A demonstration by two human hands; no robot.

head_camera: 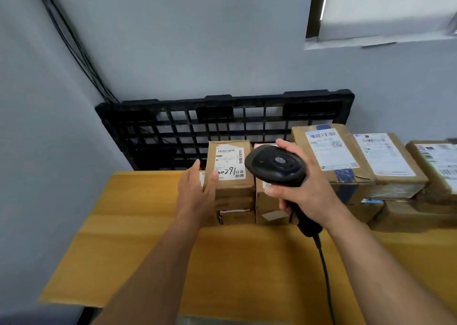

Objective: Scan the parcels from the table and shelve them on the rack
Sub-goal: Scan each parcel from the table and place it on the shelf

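While right hand [306, 191] grips scanner [274, 164], left hand [197, 188] flat against top parcel [230, 166], stacked on table [123, 225].

The table [138, 225] is honey-yellow wood with darker orange grain bands. The parcels [395, 176] are all brown cardboard. The small parcel [235, 188] at nine o'clock of the scanner [274, 166] wears a white label with black barcodes and black handwritten figures. The scanner is black, with a small grey disc on top. At two o'clock of it, a bigger parcel [331, 151] shows blue tape and a white label. The pallet [173, 126] at twelve o'clock is a black grid against a pale grey-blue wall [197, 40].
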